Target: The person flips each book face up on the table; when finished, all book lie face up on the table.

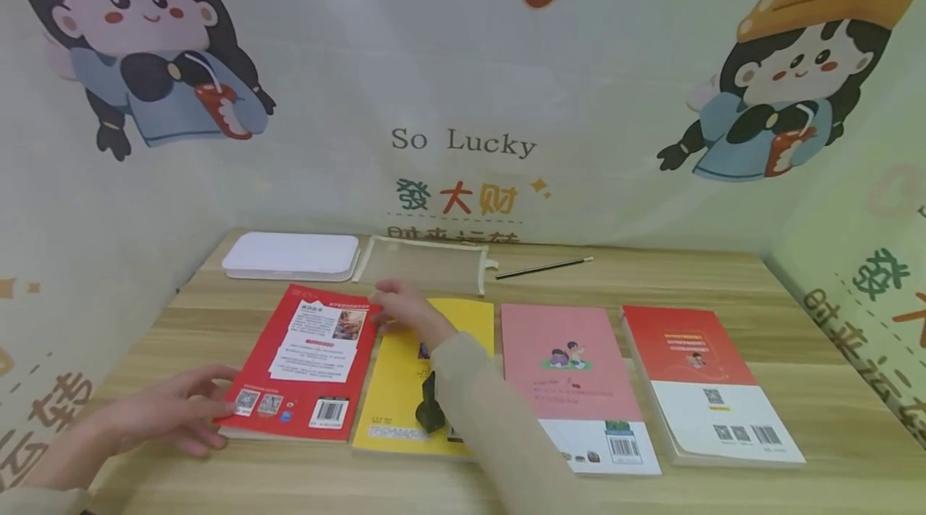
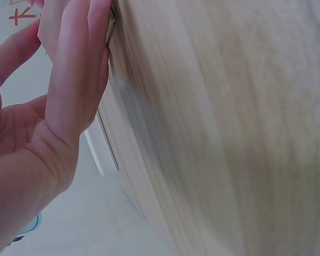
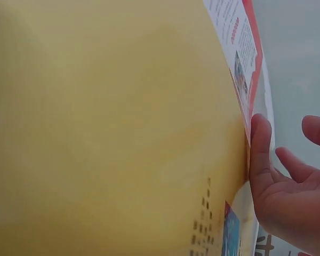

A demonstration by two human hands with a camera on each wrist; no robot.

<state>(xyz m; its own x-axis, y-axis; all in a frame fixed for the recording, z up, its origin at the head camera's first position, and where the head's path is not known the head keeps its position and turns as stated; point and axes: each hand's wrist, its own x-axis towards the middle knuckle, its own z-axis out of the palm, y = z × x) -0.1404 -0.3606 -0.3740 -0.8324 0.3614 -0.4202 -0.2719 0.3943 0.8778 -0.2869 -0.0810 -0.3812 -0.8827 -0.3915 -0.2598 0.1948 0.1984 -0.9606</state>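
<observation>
A red book [image 1: 311, 370] lies back cover up at the left of a row of books. My left hand [image 1: 170, 410] touches its lower left corner; in the left wrist view that hand's fingers [image 2: 74, 58] look mostly straight, and their tips are cut off at the frame's top. At the upper right edge of the red book my right hand [image 1: 412, 310] rests its fingertips, its forearm crossing over a yellow book [image 1: 394, 386]. In the right wrist view the right hand's fingers [image 3: 260, 138] extend along the book's edge, the thumb standing apart. The sleeve hides part of the yellow book.
Right of the yellow book lie a pink book [image 1: 564, 346] and a red-and-white book [image 1: 716, 410]. Behind the row are a white case [image 1: 289, 251], a mesh pouch [image 1: 427, 264] and a dark pencil [image 1: 542, 267]. A printed cloth [image 1: 463, 57] encloses the wooden table [image 1: 788, 354].
</observation>
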